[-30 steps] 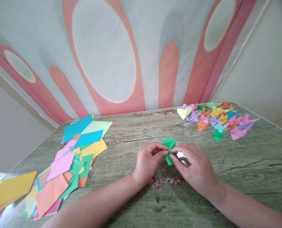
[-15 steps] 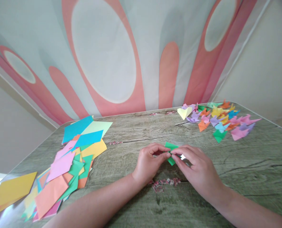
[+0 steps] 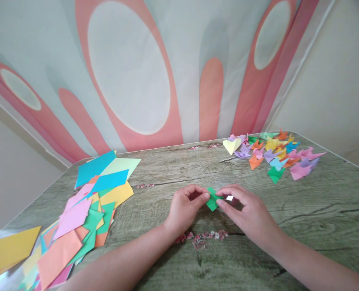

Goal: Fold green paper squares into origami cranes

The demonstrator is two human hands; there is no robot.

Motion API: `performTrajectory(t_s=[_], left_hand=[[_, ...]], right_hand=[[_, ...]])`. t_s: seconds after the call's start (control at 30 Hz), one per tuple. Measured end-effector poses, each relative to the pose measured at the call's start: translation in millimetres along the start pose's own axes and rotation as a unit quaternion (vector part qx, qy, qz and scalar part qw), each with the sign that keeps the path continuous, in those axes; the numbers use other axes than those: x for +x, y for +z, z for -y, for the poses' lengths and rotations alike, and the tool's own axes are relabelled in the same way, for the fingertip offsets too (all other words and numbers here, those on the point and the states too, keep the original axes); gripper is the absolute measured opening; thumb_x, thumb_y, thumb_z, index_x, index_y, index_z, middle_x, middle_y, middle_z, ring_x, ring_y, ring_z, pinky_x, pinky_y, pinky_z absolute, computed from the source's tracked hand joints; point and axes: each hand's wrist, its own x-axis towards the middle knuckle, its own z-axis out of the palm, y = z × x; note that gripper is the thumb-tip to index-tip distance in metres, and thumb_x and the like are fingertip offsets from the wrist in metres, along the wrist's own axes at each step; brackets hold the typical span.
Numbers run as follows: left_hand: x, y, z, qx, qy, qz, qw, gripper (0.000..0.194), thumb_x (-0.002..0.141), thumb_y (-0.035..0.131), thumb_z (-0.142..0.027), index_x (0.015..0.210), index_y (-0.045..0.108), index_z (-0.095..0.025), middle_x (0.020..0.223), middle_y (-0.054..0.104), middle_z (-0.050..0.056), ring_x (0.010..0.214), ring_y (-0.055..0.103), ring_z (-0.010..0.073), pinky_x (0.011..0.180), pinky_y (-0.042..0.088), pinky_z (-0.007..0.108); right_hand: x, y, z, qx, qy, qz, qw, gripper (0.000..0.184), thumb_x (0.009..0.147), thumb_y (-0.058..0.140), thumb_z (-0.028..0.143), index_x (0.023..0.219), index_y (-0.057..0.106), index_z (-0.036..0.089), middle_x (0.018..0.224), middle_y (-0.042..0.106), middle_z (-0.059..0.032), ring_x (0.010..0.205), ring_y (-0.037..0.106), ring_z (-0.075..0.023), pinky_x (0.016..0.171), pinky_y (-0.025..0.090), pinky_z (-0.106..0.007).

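A small piece of folded green paper (image 3: pixel 212 201) is held between both hands over the middle of the table. My left hand (image 3: pixel 187 207) pinches its left edge between thumb and fingers. On the other side, my right hand (image 3: pixel 245 208) grips the right edge, also with thumb and fingertips. The paper's creases are partly covered by the fingertips, so its exact folded form is hard to make out.
Loose coloured paper sheets (image 3: pixel 73 218) lie in an overlapping heap on the left of the wood-patterned table (image 3: pixel 173 165). At the back right stands a group of folded paper figures (image 3: pixel 269 155) in many colours. A pink and grey printed cloth (image 3: pixel 131 72) hangs behind.
The green paper looks smaller and more compact than a second ago, its upper flap no longer standing wide. Both hands keep their pinch. The whole view has shifted slightly.
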Motion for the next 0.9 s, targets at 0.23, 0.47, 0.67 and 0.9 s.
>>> performTrajectory(t_s=[0.23,0.47,0.67,0.9], left_hand=[[1,0.6,3,-0.016,-0.005,0.017,1.000,0.018,0.077,0.071,-0.030,0.080,0.066,-0.014,0.073,0.066,0.002,0.068,0.059,0.0130,0.067,0.047,0.024],[-2,0.5,0,0.105,0.053,0.021,0.993,0.012,0.079,0.070,-0.028,0.079,0.072,-0.016,0.079,0.069,0.003,0.073,0.062,0.0156,0.070,0.047,0.025],[-1,-2.1,-3,0.163,0.118,0.015,0.979,0.009,0.081,0.069,-0.024,0.074,0.072,-0.019,0.082,0.068,0.004,0.082,0.062,0.0170,0.074,0.047,0.025],[-2,-7.0,-7,0.269,0.163,0.065,0.947,0.008,0.084,0.064,-0.022,0.079,0.070,-0.019,0.080,0.067,0.003,0.079,0.060,0.0159,0.076,0.044,0.027]], right_hand=[[-1,1,3,0.025,0.026,0.002,0.999,0.008,0.088,0.057,0.024,0.092,0.064,0.024,0.085,0.068,-0.0002,0.073,0.062,-0.0158,0.069,0.050,-0.029],[0,0,2,0.011,0.020,0.005,1.000,0.008,0.087,0.059,0.025,0.082,0.065,0.023,0.078,0.068,0.0009,0.069,0.061,-0.0157,0.065,0.048,-0.027],[1,-1,1,0.007,0.026,-0.001,1.000,0.013,0.087,0.060,0.026,0.076,0.067,0.024,0.075,0.069,0.0008,0.069,0.064,-0.0170,0.063,0.048,-0.027],[2,-4,-3,0.026,0.032,0.015,0.999,0.015,0.089,0.058,0.029,0.082,0.071,0.025,0.083,0.073,0.0002,0.078,0.068,-0.0193,0.070,0.051,-0.030]])
